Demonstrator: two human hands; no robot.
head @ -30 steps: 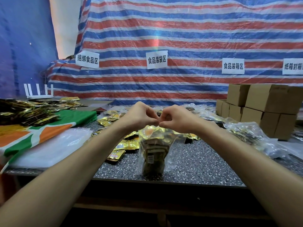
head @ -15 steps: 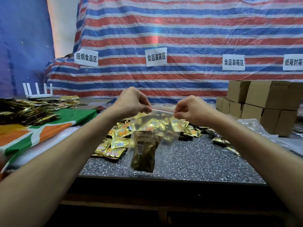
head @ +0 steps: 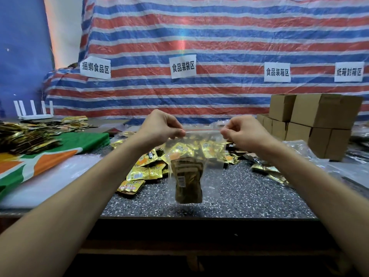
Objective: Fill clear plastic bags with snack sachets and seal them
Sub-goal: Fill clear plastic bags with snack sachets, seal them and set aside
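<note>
Standing at a speckled dark grey tabletop, a person appears close to finishing one round of packing. At far left lies a heap of gold foil snack sachets, next to a green, orange and white cloth. The left hand pinches the top left corner of a clear plastic zip bag, thumb and curled fingers closed on its rim. The bag hangs in the air over the near part of the tabletop, between the two hands, with a small stack of dark gold sachets settled at its bottom. A thin red zip strip runs taut along the mouth from hand to hand. The right hand grips the top right corner in the same way. Behind the bag, loose gold and orange sachets lie scattered over the table, and plain brown cardboard boxes are stacked at far right. Filling of this bag looks done. The strip seems pressed together, though whether it is closed along its whole length cannot be told. Judging by the loose sachets, more bags remain to be filled and sealed.
</note>
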